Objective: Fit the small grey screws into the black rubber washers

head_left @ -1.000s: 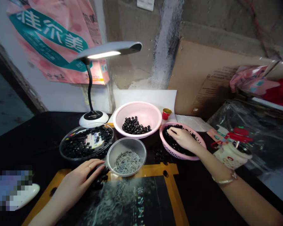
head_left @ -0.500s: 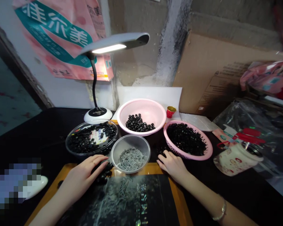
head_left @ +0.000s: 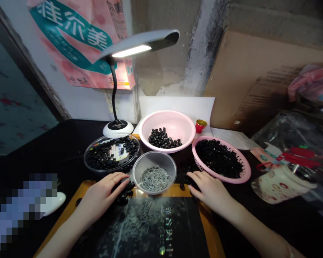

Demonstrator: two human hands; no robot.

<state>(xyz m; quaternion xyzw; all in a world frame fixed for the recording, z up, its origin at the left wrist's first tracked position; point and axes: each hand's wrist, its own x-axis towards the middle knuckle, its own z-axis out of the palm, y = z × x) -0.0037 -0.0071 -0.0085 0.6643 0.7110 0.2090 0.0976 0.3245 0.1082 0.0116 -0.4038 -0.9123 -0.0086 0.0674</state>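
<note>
My left hand [head_left: 107, 190] rests at the left of a clear plastic bowl [head_left: 137, 163] full of small grey metal pins [head_left: 154, 179]. Its thumb and fingertips come together over a pile of small black pieces [head_left: 123, 195]; whatever lies between them is too small to make out. On the other side of the bowl, my right hand [head_left: 210, 188] is open, thumb and fingers apart, beside loose black pieces [head_left: 182, 186] in front of a pink basket [head_left: 247, 173]. More pins [head_left: 145, 211] lie scattered on a black printed sheet [head_left: 185, 229] between my forearms.
Behind stand a clear round tray [head_left: 87, 163] of black pieces, a pink colander [head_left: 183, 125] with shiny black caps, a lit desk lamp [head_left: 118, 129] and a red cup [head_left: 200, 126]. A patterned mug [head_left: 277, 184] is at right, a white object [head_left: 55, 203] at left.
The camera view has shifted, so the scene sits slightly further right. My right thumb has spread further from its fingers; my left hand stays by the black pile.
</note>
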